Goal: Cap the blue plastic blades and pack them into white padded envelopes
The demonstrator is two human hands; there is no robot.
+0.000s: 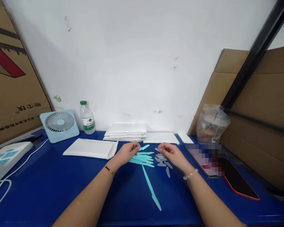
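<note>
The left hand (129,152) has thumb and fingers closed on a turquoise blade (144,147), its tip pointing right, over the far side of a turquoise pile (144,159) that lies fanned out on the blue table (85,192). The right hand (173,154) seems to pinch a clear sleeve (157,149) (the fingertips hide part of it) at the far end of the clear pile (161,159), just right of the blades. A loose blade (152,190) slants from beside the turquoise pile toward the near right. Because the blades overlap, lifting one could drag its neighbours askew; the sleeves are small and see-through, so one could slip from a light pinch or go unnoticed. A low forearm could sweep the loose blade toward the near edge. Farther right, a knock to the bagged cup (209,127) could wet the phone (201,162) close by.
</note>
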